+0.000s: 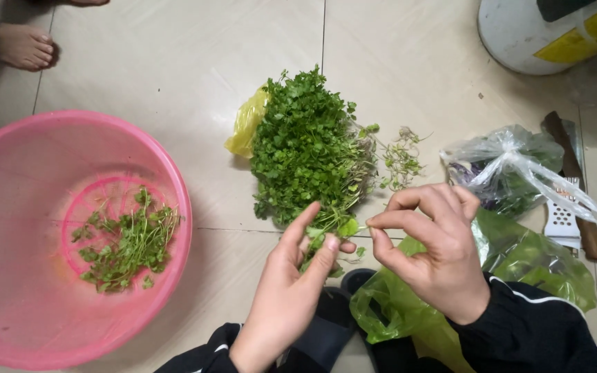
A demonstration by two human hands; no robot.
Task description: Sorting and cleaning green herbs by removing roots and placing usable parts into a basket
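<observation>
Centrally, left hand (pixel 291 290) pinches a leafy green sprig (pixel 326 238) between thumb and fingers; right hand (pixel 433 249) fingertips nip its stem. Herb pile (pixel 305 152) just beyond; pink basin (pixel 8 207) left.

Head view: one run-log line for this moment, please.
left hand: holds herb sprig | right hand: pinches its stem | herb pile: on floor | pink basin: some picked greens inside

One pink basin (pixel 8 207) at nine o'clock; one herb pile (pixel 305 152) at twelve; three plastic bags: yellow (pixel 247 124), clear (pixel 513 169), green (pixel 533 259); perhaps one grater (pixel 562 217) at three.
</observation>
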